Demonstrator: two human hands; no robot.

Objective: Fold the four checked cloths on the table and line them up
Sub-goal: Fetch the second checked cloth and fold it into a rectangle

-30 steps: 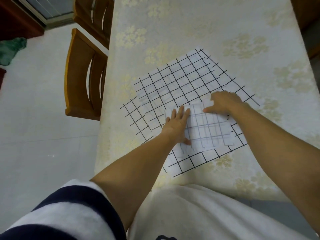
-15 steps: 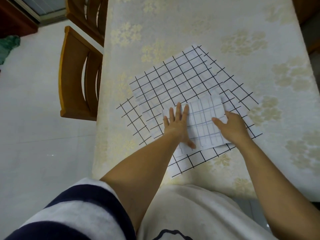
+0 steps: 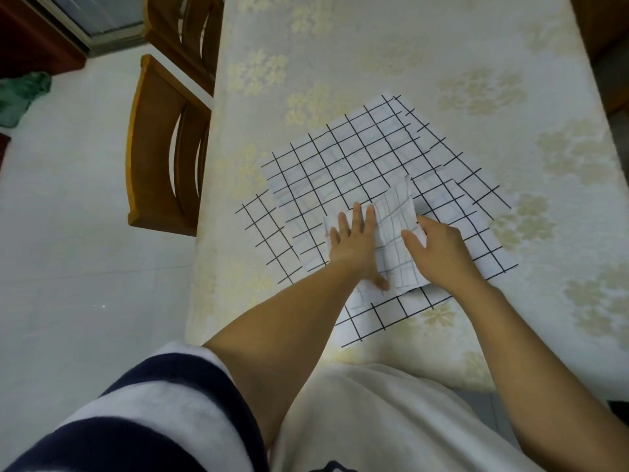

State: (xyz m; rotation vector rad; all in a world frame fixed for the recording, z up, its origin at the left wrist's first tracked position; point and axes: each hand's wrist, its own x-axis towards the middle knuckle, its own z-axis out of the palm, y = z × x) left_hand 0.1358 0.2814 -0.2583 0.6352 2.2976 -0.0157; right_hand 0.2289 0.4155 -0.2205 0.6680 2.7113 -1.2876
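Note:
White cloths with a black check lie overlapping and spread flat (image 3: 343, 165) on the table (image 3: 442, 46). On top of them, near the front edge, lies a smaller folded cloth (image 3: 394, 240) with its pale grey-lined side up. My left hand (image 3: 354, 247) presses flat on the left half of this folded cloth, fingers straight. My right hand (image 3: 439, 253) holds its right edge, which is lifted and curling over toward the left. How many cloths lie underneath I cannot tell.
The table carries a cream covering with pale flower prints. Two wooden chairs (image 3: 166, 141) stand at its left edge over a white tiled floor. A green cloth (image 3: 20, 93) lies on the floor at far left. My white shirt fills the bottom.
My right hand came from the cloth's far right corner to its right edge and has lifted that edge up and over toward the left. My left hand stayed pressed in place.

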